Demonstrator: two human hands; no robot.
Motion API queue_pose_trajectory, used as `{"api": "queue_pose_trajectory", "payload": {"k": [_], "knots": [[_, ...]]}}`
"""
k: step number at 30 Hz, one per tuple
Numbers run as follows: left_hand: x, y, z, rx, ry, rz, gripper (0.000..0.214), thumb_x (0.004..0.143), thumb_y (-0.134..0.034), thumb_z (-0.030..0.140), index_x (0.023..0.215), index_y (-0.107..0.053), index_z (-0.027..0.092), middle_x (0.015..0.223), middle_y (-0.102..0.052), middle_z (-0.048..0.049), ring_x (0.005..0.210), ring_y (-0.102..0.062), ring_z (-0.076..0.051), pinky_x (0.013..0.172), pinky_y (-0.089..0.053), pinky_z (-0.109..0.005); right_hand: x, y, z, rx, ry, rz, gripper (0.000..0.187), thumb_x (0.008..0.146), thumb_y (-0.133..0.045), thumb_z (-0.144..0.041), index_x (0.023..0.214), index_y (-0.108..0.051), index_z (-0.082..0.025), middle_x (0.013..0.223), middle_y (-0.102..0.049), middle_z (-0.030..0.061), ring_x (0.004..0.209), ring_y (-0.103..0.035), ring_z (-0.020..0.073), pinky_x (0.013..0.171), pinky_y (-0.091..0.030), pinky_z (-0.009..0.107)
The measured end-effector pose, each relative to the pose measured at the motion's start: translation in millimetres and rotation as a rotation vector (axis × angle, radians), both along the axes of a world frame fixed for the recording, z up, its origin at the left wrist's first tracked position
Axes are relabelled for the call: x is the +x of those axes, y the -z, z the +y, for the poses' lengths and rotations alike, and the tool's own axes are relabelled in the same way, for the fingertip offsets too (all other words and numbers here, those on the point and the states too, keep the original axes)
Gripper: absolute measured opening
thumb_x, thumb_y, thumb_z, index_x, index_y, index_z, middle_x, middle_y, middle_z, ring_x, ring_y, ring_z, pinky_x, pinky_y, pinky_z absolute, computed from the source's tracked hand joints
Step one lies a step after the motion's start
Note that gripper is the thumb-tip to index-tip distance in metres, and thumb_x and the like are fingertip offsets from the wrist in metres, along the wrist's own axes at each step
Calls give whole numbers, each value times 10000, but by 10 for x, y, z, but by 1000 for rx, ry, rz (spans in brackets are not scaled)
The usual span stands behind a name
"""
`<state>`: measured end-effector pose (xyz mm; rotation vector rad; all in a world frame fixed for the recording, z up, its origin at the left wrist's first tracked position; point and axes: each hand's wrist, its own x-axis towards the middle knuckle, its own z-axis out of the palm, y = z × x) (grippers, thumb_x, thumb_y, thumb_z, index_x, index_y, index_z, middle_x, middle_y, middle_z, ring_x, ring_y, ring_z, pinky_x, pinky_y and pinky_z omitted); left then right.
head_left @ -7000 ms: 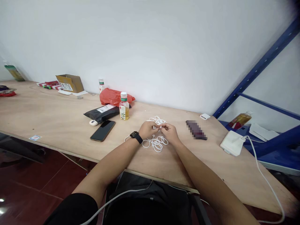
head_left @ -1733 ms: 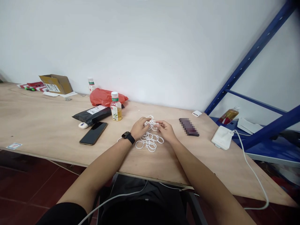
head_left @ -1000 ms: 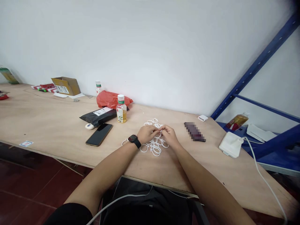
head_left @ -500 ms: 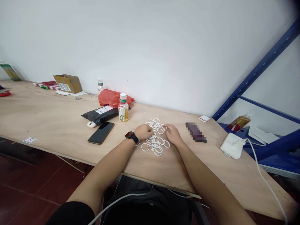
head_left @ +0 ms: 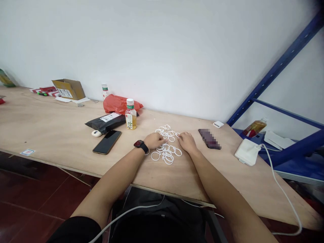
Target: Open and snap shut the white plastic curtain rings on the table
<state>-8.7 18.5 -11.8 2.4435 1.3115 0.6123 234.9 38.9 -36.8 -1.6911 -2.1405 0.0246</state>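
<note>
Loose white rings [head_left: 167, 158], looking like thin plastic loops, lie in a loose pile on the wooden table, some overlapping. From the left, my left hand [head_left: 153, 140] reaches into the pile. Its fingers are curled together over the middle rings, and what they grip is hidden. A dark smartwatch [head_left: 139, 144] is on that wrist. My right hand [head_left: 186, 141] rests on the table at the pile's right side. Its bent fingertips pinch the edge of a white ring [head_left: 177, 134]. Several rings lie between the hands and nearer to me.
Left of the pile are a phone [head_left: 107, 142], a white earbud case [head_left: 96, 133], a black parcel bag [head_left: 101, 124], a red plastic bag [head_left: 115, 104] and a drink bottle [head_left: 131, 116]. To the right lie a pixelated dark object [head_left: 209, 139] and a white adapter [head_left: 246, 152] with a cable.
The view has shifted slightly, so the table things sit a little further left and up. Both hands stay at the rings, with only slight finger movement.
</note>
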Motion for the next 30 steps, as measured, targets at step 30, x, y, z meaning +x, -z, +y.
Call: {"api": "queue_pose_trajectory", "payload": {"k": [30], "knots": [[107,-154,-151,186,26,-279,325,949,-479,405,948,-734,203,912,-730,-46,834,-639,-160,765,-452,-258,-417,-280,-481,-93,-406,680,226,893,-452,-297,996,-628,-200,880,-684,23,826,-629,177,764,-473,295]]}}
